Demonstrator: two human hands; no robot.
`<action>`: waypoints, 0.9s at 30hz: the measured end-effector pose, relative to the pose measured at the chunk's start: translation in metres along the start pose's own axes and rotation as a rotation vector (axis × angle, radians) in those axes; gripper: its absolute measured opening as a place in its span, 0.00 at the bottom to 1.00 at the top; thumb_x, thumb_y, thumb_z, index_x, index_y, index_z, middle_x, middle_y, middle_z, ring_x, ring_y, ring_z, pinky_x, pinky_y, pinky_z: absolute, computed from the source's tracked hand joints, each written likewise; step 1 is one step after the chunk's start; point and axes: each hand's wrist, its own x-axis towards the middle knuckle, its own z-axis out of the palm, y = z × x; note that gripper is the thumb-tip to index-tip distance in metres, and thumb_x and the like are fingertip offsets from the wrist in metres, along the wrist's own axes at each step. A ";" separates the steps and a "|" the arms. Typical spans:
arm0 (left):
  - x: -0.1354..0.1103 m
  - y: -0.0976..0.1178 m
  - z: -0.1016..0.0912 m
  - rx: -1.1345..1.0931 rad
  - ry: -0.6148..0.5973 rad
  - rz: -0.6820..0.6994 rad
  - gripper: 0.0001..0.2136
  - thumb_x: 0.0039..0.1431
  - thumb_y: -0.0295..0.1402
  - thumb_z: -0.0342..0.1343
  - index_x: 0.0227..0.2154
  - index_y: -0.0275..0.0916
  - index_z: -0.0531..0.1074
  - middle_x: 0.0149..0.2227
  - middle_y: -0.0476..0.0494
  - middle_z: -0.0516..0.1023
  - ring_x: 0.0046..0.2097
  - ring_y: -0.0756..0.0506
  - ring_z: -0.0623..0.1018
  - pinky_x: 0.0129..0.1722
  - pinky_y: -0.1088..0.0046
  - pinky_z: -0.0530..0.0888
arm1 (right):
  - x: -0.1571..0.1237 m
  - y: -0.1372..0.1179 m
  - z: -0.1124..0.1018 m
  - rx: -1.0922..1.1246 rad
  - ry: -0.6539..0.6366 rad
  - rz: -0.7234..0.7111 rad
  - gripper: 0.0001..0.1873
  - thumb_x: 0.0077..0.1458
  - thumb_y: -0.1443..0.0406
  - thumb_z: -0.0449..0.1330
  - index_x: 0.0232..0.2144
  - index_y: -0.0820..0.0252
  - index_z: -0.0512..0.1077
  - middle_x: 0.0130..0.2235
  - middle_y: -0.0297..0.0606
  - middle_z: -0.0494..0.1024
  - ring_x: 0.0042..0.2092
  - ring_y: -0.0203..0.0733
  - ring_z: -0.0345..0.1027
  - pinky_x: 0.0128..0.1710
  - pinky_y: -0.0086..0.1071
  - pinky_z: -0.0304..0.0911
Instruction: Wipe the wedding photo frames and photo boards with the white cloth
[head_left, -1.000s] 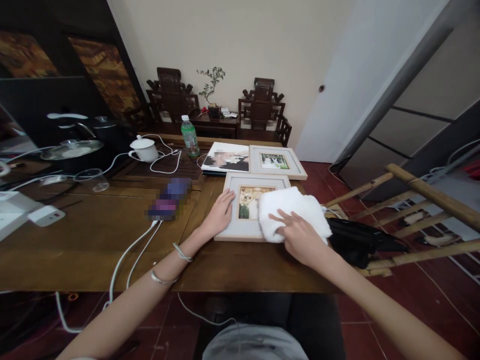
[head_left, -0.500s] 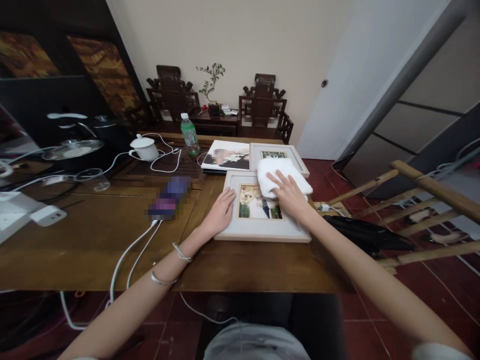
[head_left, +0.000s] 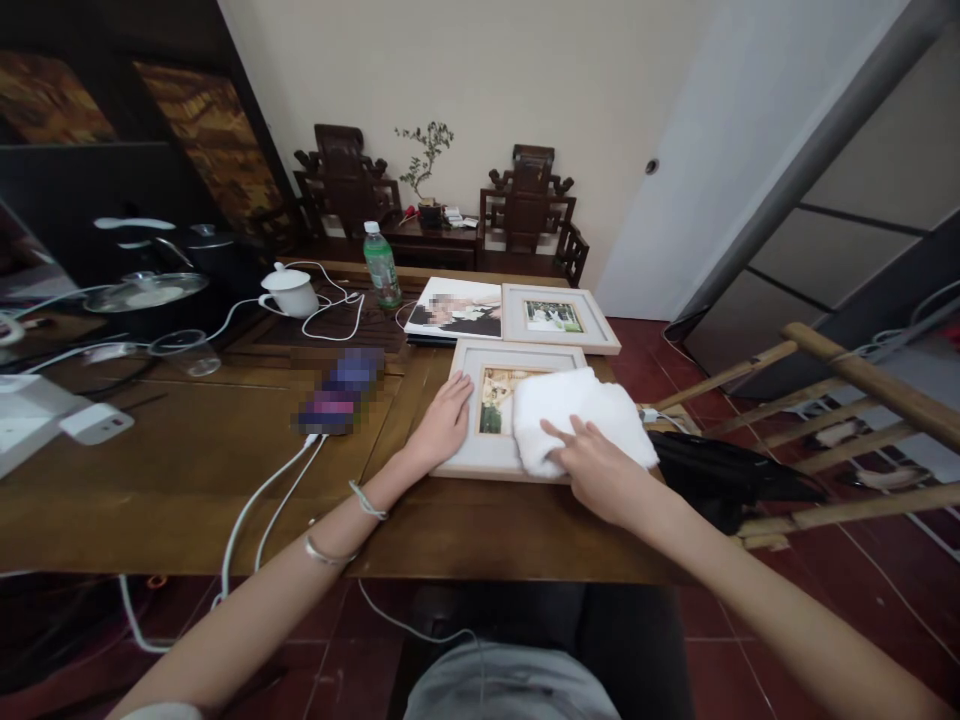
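A picture frame [head_left: 465, 462] with a pale wooden edge and a wide white mat lies flat on the table near me. My left hand [head_left: 442, 425] rests on its left side, fingers stretched out along the edge. Over the frame's right part, my right hand [head_left: 600, 465] has hold of a folded white towel [head_left: 592, 400] with bent fingers. The towel covers the right portion of the framed photo [head_left: 491, 400] and hangs past the frame's right edge. Behind it lie a second picture frame [head_left: 600, 322] and a photo panel [head_left: 457, 310] on a dark stack.
To the left are a phone [head_left: 337, 395] with white cables, a clear plastic cup [head_left: 196, 355], a lidded white mug [head_left: 291, 292], a green-labelled bottle [head_left: 382, 268] and a lidded pot [head_left: 146, 300]. A wooden rack [head_left: 862, 370] stands beyond the table's right edge.
My right hand has slid the towel toward me and to the right across the near frame, uncovering the frame behind. The towel appears more spread out. My left hand has stayed in place.
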 end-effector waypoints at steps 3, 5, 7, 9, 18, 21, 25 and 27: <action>0.000 0.002 -0.001 0.023 -0.017 -0.009 0.20 0.60 0.28 0.40 0.52 0.25 0.66 0.58 0.30 0.65 0.63 0.39 0.59 0.63 0.56 0.57 | -0.021 -0.016 -0.015 0.086 -0.081 -0.058 0.26 0.44 0.79 0.49 0.43 0.61 0.75 0.61 0.42 0.61 0.59 0.59 0.58 0.54 0.49 0.59; 0.000 0.002 -0.001 0.036 -0.031 -0.009 0.20 0.61 0.28 0.40 0.52 0.24 0.66 0.58 0.29 0.64 0.63 0.38 0.58 0.63 0.56 0.57 | -0.022 -0.021 -0.016 0.117 -0.077 -0.078 0.27 0.44 0.79 0.49 0.45 0.60 0.74 0.62 0.41 0.60 0.60 0.59 0.55 0.55 0.50 0.58; 0.000 0.002 -0.002 0.038 -0.040 -0.004 0.20 0.61 0.28 0.40 0.53 0.24 0.65 0.58 0.29 0.64 0.64 0.38 0.58 0.63 0.55 0.57 | -0.012 -0.020 -0.008 0.132 -0.035 -0.067 0.29 0.44 0.79 0.48 0.48 0.61 0.72 0.63 0.43 0.59 0.62 0.62 0.50 0.55 0.54 0.56; 0.001 0.000 -0.002 0.026 -0.040 0.004 0.20 0.61 0.29 0.41 0.53 0.27 0.65 0.58 0.31 0.65 0.64 0.38 0.58 0.62 0.53 0.57 | 0.006 -0.011 0.004 0.145 0.018 -0.032 0.30 0.45 0.79 0.48 0.50 0.62 0.70 0.63 0.45 0.57 0.63 0.63 0.47 0.56 0.58 0.53; 0.001 -0.005 -0.003 -0.009 -0.044 0.028 0.20 0.61 0.28 0.40 0.53 0.30 0.66 0.58 0.33 0.66 0.64 0.39 0.58 0.62 0.52 0.57 | 0.108 0.065 0.024 0.087 0.284 0.093 0.29 0.47 0.79 0.47 0.52 0.66 0.67 0.66 0.43 0.49 0.66 0.61 0.36 0.58 0.62 0.42; 0.001 -0.006 -0.003 -0.005 -0.040 0.034 0.19 0.62 0.29 0.40 0.53 0.32 0.66 0.58 0.34 0.66 0.64 0.40 0.58 0.62 0.52 0.57 | 0.117 0.069 0.023 0.059 0.251 0.093 0.29 0.46 0.79 0.47 0.51 0.65 0.68 0.66 0.42 0.50 0.65 0.63 0.34 0.57 0.65 0.41; 0.001 -0.004 -0.001 0.005 -0.036 0.019 0.19 0.62 0.30 0.41 0.53 0.30 0.66 0.58 0.33 0.66 0.63 0.40 0.58 0.62 0.53 0.58 | 0.089 0.048 0.021 0.067 0.177 0.005 0.31 0.45 0.80 0.46 0.50 0.62 0.70 0.64 0.41 0.55 0.65 0.61 0.38 0.56 0.65 0.44; 0.002 -0.001 -0.001 0.007 -0.029 0.001 0.20 0.62 0.31 0.40 0.53 0.28 0.66 0.58 0.31 0.65 0.63 0.39 0.58 0.62 0.54 0.57 | 0.066 0.029 0.016 0.106 0.128 -0.042 0.31 0.44 0.79 0.47 0.49 0.61 0.71 0.63 0.41 0.57 0.64 0.60 0.42 0.56 0.64 0.46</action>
